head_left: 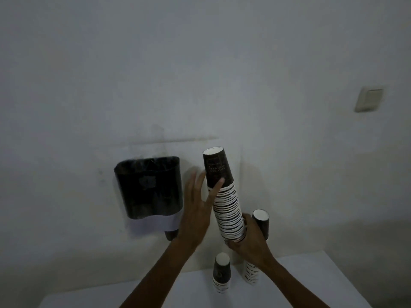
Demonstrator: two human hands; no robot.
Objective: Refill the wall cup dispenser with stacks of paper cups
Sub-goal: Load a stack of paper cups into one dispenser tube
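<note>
A: Why does the dispenser (148,187), left of centre on the wall, show one cup (171,234) at its bottom?

B: Probably nearly empty. The left hand (196,210) is spread, fingers steadying the tall stack (224,194) at centre.

A: And lower right?

B: The right hand (249,238) grips the stack's base, bearing it; two spare stacks (221,273) wait on the table (322,283).

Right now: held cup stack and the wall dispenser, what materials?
Cup stack: looks like paper, matte dark printed wall with white rolled rims showing as stripes. Wall dispenser: probably dark tinted plastic, glossy and semi-see-through; faint reflections and shapes show through it. The dim light leaves both uncertain.
</note>
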